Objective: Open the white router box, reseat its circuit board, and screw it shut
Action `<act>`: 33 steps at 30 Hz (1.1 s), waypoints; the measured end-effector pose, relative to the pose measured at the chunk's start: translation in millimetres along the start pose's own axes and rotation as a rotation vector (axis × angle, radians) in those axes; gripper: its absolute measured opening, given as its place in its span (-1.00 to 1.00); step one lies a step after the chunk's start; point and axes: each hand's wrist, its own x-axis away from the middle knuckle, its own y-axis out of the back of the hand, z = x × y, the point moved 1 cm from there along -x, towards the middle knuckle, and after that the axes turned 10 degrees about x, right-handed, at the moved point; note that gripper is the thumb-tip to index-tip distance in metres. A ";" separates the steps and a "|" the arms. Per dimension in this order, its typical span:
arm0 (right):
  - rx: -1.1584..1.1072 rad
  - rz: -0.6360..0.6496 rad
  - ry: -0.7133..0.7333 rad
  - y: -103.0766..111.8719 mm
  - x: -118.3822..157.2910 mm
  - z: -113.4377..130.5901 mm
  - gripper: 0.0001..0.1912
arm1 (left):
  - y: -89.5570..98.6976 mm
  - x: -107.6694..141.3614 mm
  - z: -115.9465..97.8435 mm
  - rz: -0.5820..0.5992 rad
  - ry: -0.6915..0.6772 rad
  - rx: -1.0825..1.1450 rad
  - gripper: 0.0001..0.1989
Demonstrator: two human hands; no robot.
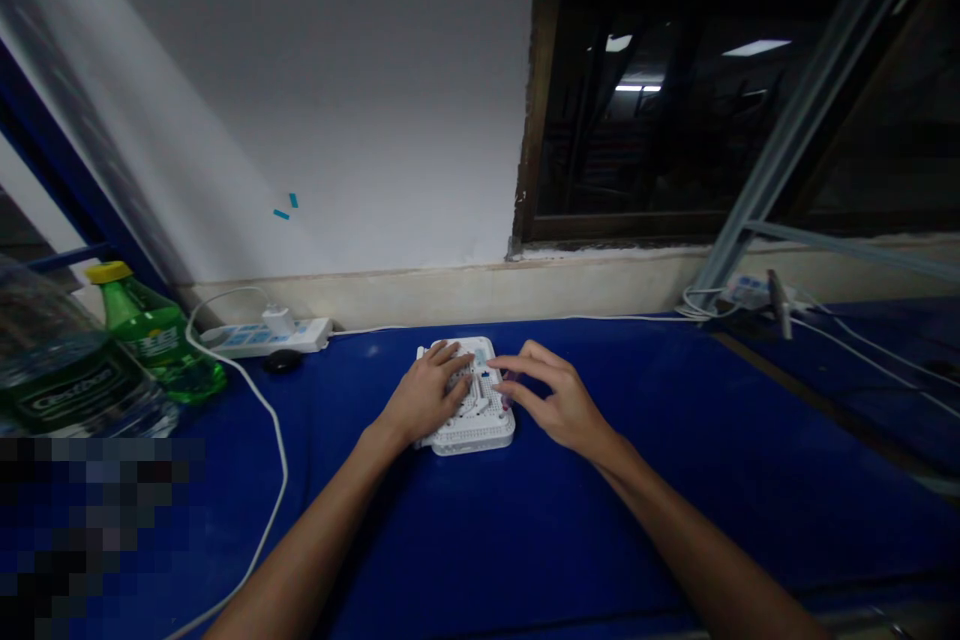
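The left hand lies curled over a white plastic board on the blue tabletop, its grip unclear; the right hand, apart, reaches open-fingered over the board's right side.

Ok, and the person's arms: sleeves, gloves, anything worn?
No sleeves on the left forearm or right forearm; both are bare. The left hand and right hand are ungloved. No watch, band, cable or marking shows at either wrist.
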 end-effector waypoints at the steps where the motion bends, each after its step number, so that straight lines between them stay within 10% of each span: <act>1: -0.012 0.023 0.000 1.6 0.1 -0.3 -0.69 | 0.2 -0.3 -0.1 -0.004 -0.005 0.003 -0.55; 33: 0.080 0.013 0.005 0.7 2.2 3.7 -0.68 | 1.6 0.4 -2.9 0.020 0.004 -0.020 -0.52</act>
